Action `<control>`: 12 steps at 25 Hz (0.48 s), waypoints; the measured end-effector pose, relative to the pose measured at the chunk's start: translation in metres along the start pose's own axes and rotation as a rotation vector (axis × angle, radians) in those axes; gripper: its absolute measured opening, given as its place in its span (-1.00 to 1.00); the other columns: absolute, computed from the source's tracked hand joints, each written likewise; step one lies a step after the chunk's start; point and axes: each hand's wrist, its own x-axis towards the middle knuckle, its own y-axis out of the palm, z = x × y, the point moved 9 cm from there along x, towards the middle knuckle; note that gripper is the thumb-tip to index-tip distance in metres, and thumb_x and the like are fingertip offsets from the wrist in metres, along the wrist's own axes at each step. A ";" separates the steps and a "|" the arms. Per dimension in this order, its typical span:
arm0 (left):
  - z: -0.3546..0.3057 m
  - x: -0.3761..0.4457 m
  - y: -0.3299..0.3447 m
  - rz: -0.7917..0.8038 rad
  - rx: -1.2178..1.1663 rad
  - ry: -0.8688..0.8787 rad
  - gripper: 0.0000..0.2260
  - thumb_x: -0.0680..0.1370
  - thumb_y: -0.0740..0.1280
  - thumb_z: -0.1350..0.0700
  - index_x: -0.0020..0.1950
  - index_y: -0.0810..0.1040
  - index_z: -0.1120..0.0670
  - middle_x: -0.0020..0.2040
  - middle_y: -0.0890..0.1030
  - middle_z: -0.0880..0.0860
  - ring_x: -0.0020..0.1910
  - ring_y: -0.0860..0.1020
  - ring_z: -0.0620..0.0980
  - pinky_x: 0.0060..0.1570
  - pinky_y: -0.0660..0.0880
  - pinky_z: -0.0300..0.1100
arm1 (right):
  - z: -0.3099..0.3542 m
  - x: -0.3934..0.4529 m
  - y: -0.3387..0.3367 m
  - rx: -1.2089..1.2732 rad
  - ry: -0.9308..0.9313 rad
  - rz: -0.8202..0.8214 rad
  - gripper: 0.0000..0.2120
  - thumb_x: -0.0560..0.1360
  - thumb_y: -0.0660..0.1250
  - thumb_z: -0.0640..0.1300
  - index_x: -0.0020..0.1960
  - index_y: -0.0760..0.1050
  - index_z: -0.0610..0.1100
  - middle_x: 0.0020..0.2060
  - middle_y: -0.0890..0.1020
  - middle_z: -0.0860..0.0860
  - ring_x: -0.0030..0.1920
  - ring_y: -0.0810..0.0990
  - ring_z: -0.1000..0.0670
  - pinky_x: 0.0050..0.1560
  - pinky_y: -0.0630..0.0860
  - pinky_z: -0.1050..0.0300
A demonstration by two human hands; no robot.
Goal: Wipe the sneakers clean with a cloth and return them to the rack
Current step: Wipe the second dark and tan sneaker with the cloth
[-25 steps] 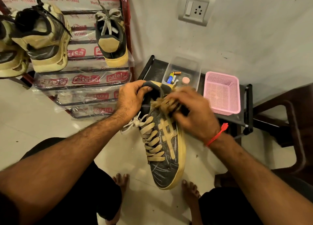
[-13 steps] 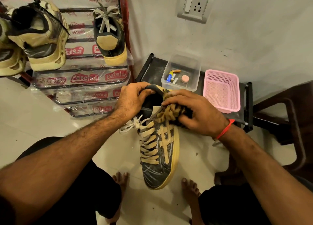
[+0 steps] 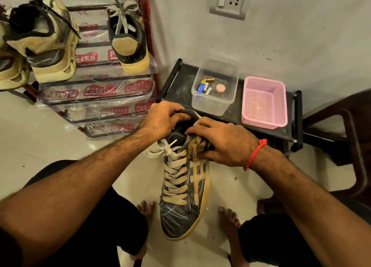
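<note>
The dark, scuffed sneaker (image 3: 183,194) with tan laces and yellowed sole hangs toe-down at centre, its collar gripped by the left hand (image 3: 160,120) while the right hand (image 3: 224,142) presses a bunched cloth (image 3: 197,146) to it, rack (image 3: 96,98) at ten o'clock

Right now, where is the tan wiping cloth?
In the head view, the tan wiping cloth is bunched under the right hand, pressed on the dark sneaker beside its laces.
</note>
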 end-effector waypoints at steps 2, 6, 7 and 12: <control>0.002 -0.001 0.007 0.035 0.018 -0.016 -0.84 0.58 0.42 0.07 0.14 0.71 -0.02 -0.01 0.72 -0.03 0.02 0.64 -0.11 0.04 0.59 -0.19 | 0.002 0.000 0.005 -0.022 -0.029 0.053 -0.45 0.46 0.33 0.30 0.38 0.36 0.16 0.29 0.38 0.14 0.13 0.54 0.01 0.00 0.61 0.00; 0.005 0.000 0.008 0.054 -0.009 -0.035 -0.83 0.58 0.42 0.06 0.16 0.68 -0.01 0.01 0.71 -0.01 0.02 0.65 -0.09 -0.03 0.62 -0.12 | 0.002 -0.001 0.000 0.082 -0.067 -0.014 -0.57 0.46 0.41 0.19 0.28 0.47 0.12 0.27 0.42 0.17 0.13 0.54 0.04 -0.03 0.60 0.00; 0.006 0.001 0.007 0.059 -0.020 -0.042 -0.82 0.58 0.41 0.05 0.18 0.66 0.00 0.03 0.71 0.00 0.02 0.65 -0.07 -0.04 0.63 -0.10 | 0.000 -0.002 -0.001 0.118 -0.070 -0.031 -0.59 0.46 0.42 0.15 0.27 0.48 0.11 0.26 0.45 0.18 0.14 0.54 0.05 -0.01 0.60 -0.01; -0.001 -0.003 0.011 0.131 -0.009 0.012 -0.69 0.60 0.40 0.03 0.34 0.50 -0.07 0.05 0.66 -0.05 -0.06 0.63 -0.13 -0.19 0.48 -0.29 | 0.000 -0.005 -0.004 0.200 -0.119 -0.067 -0.65 0.43 0.42 0.16 0.17 0.51 0.10 0.14 0.55 0.20 0.11 0.54 0.10 0.00 0.59 -0.03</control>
